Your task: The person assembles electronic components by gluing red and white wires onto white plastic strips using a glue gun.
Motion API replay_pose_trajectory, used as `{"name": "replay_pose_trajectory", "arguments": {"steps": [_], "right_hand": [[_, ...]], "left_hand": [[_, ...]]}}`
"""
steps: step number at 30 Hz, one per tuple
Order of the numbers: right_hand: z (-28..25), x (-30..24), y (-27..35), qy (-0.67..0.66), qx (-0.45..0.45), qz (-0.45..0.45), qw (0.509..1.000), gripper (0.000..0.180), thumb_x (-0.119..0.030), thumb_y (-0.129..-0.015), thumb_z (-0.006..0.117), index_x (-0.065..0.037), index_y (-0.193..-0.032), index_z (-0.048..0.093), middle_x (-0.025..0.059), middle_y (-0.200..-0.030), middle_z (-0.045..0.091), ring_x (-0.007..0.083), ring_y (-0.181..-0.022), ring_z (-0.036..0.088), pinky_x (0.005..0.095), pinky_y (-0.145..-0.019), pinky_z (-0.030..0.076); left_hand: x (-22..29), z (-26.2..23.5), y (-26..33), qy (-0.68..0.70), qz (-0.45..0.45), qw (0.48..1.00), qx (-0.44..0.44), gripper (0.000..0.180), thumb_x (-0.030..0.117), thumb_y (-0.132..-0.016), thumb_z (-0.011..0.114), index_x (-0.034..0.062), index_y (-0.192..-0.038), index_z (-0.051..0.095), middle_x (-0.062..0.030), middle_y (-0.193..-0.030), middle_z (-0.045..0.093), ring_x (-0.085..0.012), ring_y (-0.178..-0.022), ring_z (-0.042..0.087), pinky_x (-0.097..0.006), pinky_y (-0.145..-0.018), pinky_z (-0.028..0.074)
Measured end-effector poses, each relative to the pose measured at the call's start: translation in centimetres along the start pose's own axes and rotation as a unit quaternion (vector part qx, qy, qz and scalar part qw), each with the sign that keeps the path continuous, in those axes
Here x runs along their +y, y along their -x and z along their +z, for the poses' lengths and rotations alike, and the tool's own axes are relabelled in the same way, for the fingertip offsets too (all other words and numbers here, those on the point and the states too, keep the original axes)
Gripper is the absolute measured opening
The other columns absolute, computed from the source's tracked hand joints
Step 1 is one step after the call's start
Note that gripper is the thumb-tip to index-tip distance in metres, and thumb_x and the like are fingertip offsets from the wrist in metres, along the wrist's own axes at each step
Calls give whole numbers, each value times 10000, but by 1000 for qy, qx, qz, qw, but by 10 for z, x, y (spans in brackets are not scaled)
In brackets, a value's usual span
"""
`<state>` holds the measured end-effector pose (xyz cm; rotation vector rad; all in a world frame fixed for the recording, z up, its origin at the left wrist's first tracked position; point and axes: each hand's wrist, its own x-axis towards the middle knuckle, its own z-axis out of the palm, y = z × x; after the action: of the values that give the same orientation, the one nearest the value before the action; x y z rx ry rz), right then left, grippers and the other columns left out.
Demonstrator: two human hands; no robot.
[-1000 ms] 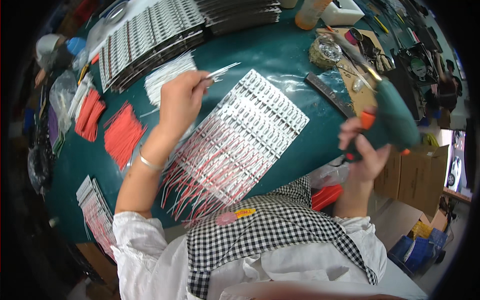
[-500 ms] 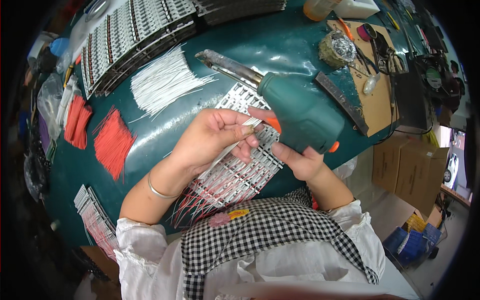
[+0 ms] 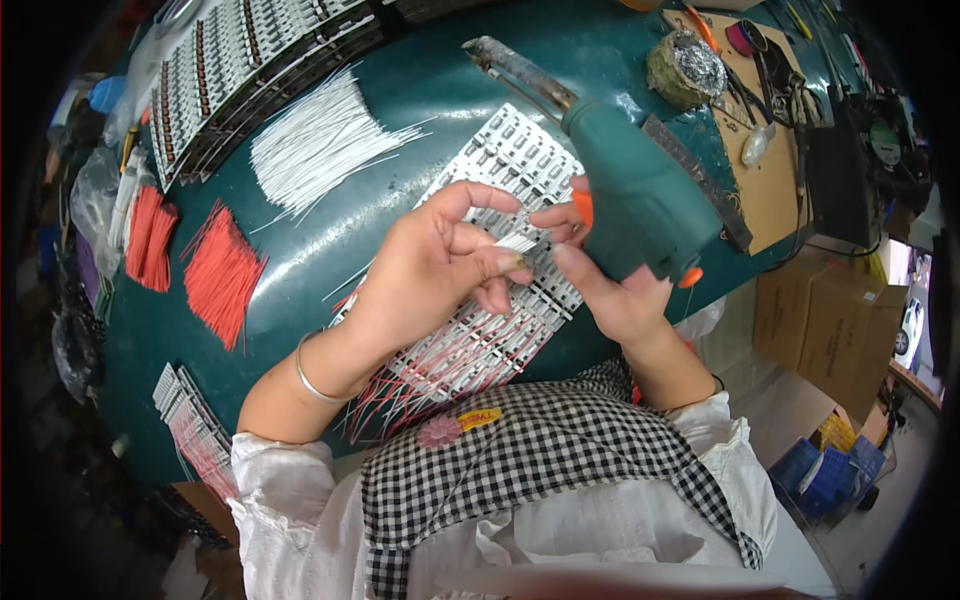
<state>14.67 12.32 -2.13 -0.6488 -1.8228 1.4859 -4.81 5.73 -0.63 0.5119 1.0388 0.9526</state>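
Observation:
My left hand (image 3: 415, 265) is closed in a pinch on a small bundle of white wires (image 3: 515, 243). In my right hand (image 3: 628, 305) is a green soldering gun (image 3: 645, 195) with an orange trigger, its dark metal tip pointing up and to the left. My right thumb and fingertips reach toward the wire ends, close to my left fingers; whether they touch the wires I cannot tell. Beneath both hands lies a panel of small white circuit boards (image 3: 505, 150). Red and white wires (image 3: 440, 365) trail from its near end, partly hidden by my left forearm.
A pile of white wires (image 3: 315, 150) and a pile of red wires (image 3: 225, 275) lie to the left on the green table. Stacked board panels (image 3: 250, 75) stand behind. At right are a dark metal bar (image 3: 695, 180), a foil-topped lump (image 3: 688, 68) and a brown board (image 3: 770, 205).
The soldering gun and my right hand have shifted right, with the tip higher. The white wires between my left fingers now point more toward the right hand, and the panel shows more.

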Motion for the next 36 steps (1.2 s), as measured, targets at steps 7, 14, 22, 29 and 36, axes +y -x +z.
{"name": "replay_pose_trajectory", "arguments": {"steps": [7,14,22,29,36], "right_hand": [[14,7,4,-12,43,35,998,413,86,-821,660,74,-1209,517,88,-891,677,117,-835,629,270,-792,511],[7,11,14,4,36,29,999,460,90,-842,623,65,-1272,462,124,-944,670,154,-828,640,300,-799,516],[-36,-2,56,-101,54,157,981,606,-148,-850,672,60,-1343,389,201,-1327,479,212,-633,599,289,-494,472],[-35,10,80,2,-24,158,987,597,-109,-847,665,63,-1353,399,197,-1302,503,183,-605,564,273,-497,470],[-34,5,74,-32,6,202,979,280,-51,-842,661,40,-1076,539,95,-995,561,147,-648,547,268,-548,454]], "left_hand": [[-11,7,5,-273,98,955,60,197,11,-845,663,-8,-1034,611,-112,-757,679,-162,-601,647,-262,-525,489],[-19,2,-6,-514,379,756,141,146,-13,-711,680,45,-843,700,-91,-733,625,-255,-638,629,-342,-525,489],[-19,-37,-38,-656,386,599,250,142,31,-699,685,60,-836,710,-62,-652,515,-231,-577,567,-358,-498,460],[-30,-43,-48,-651,379,602,265,120,29,-708,676,45,-818,719,-73,-646,505,-235,-573,561,-361,-497,456],[-34,-35,-44,-624,384,630,259,113,8,-709,669,31,-808,721,-79,-636,488,-239,-553,544,-367,-488,440]]}}
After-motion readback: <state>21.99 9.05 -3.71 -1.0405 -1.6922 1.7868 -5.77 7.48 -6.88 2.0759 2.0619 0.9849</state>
